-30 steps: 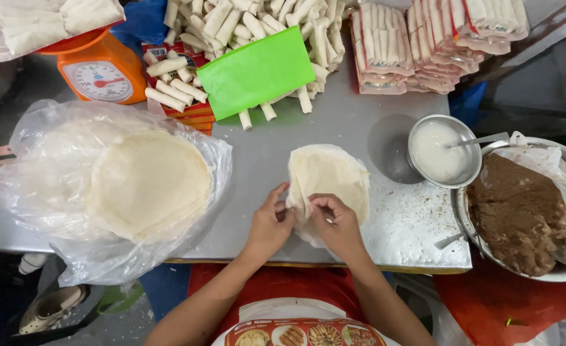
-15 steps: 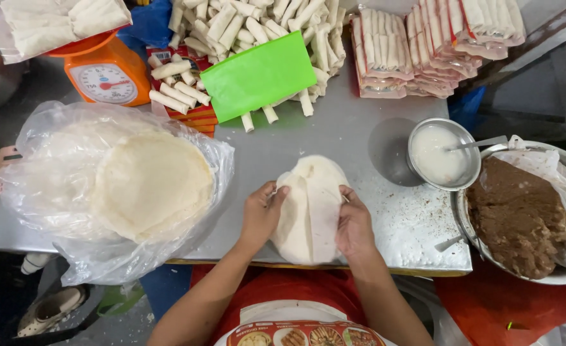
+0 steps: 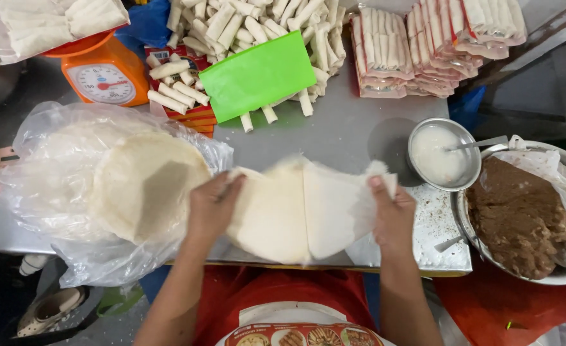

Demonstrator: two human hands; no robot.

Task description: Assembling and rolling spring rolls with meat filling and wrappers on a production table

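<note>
We're holding thin wrapper sheets (image 3: 296, 211) at bottom centre of the frame: left hand (image 3: 209, 208) pinching the left edge, right hand (image 3: 392, 214) pinching the right one, hands well apart. Bagged wrapper stack (image 3: 145, 186) is sitting at left, paste bowl (image 3: 443, 154) and brown filling (image 3: 520, 214) at right.

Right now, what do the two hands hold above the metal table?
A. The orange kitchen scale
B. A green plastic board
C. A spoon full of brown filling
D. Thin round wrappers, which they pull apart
D: the left hand and the right hand each grip an edge of the pale thin wrappers and spread them apart, while the green board, the brown filling and the orange scale lie untouched.
</note>
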